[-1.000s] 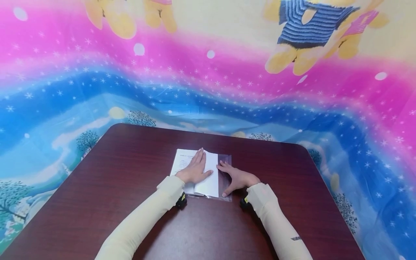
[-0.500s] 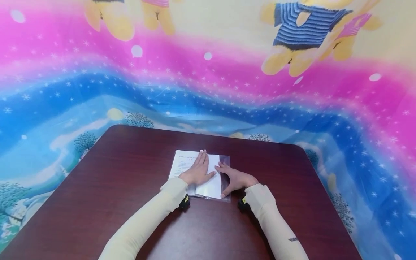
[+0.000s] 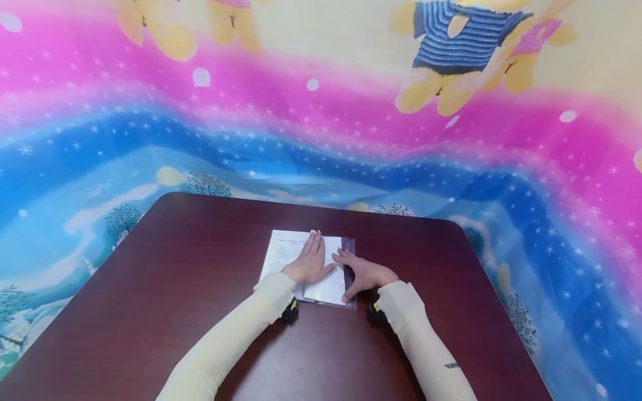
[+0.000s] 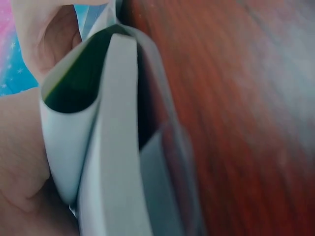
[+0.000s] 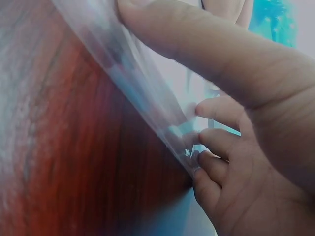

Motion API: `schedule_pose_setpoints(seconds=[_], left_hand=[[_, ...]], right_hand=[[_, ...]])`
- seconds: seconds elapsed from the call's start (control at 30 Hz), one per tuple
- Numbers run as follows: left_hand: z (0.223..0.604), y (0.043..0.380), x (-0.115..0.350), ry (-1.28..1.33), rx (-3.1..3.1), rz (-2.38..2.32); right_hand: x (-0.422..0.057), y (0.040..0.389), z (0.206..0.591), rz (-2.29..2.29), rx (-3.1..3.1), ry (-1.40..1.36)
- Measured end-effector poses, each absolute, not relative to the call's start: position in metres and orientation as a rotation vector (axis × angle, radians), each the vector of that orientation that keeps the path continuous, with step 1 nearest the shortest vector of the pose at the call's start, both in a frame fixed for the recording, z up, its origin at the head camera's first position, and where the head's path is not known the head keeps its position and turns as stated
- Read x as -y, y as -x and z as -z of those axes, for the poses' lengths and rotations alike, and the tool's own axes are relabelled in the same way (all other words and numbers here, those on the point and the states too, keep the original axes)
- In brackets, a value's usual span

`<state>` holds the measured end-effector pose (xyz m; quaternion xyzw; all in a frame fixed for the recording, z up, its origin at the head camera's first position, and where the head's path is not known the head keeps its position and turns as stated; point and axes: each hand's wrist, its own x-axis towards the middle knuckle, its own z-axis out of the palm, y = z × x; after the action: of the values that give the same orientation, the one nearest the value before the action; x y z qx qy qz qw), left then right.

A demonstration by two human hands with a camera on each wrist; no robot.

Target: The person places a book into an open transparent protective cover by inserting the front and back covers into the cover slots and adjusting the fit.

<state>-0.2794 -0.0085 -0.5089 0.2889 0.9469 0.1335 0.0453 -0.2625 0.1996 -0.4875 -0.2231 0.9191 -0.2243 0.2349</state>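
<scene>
A book with a printed page (image 3: pixel 282 248) lies open near the middle of the table. My left hand (image 3: pixel 310 264) lies flat across it, fingers straight, pressing on the white sheet (image 3: pixel 328 289) at its right side. Clear plastic (image 3: pixel 349 246) shows as a narrow strip past that sheet's right edge. On this edge rest the spread thumb and fingertips of my right hand (image 3: pixel 368 274). The left wrist view shows the thick page block (image 4: pixel 120 128) edge-on, beside a bowed white flap (image 4: pixel 69 147) with a dark green inside. Slanting plastic (image 5: pixel 133 88) meets my right fingers in the right wrist view.
The dark red-brown table (image 3: pixel 210 250) extends around the book on all sides. Behind it hangs a patterned backdrop cloth (image 3: pixel 321 139) in pink and blue. Small black wrist devices (image 3: pixel 290 310) sit under both sleeves.
My left hand and the white sheet have shifted right over the plastic. The clear strip on the right has narrowed. My right hand stays nearly in place. The head view has turned slightly.
</scene>
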Motion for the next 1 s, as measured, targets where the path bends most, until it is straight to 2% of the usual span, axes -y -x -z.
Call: schedule_pose_setpoints(seconds=[0.33,0.6,0.8,1.0], left_hand=[[0.518,0.286,0.001,-0.858,-2.892,-0.425],[0.504,0.283,0.012,-0.929,-2.808,-0.539],[0.495,0.283,0.03,-0.815,-2.839,-0.527],[0.503,0.281,0.033,-0.771,-2.784,-0.558]], right_hand=[[-0.201,0.263,0.486,0.63,-2.526,0.614],[-0.205,0.263,0.488,0.642,-2.509,0.636],[-0.207,0.262,0.487,0.669,-2.52,0.624],[-0.208,0.261,0.487,0.661,-2.506,0.615]])
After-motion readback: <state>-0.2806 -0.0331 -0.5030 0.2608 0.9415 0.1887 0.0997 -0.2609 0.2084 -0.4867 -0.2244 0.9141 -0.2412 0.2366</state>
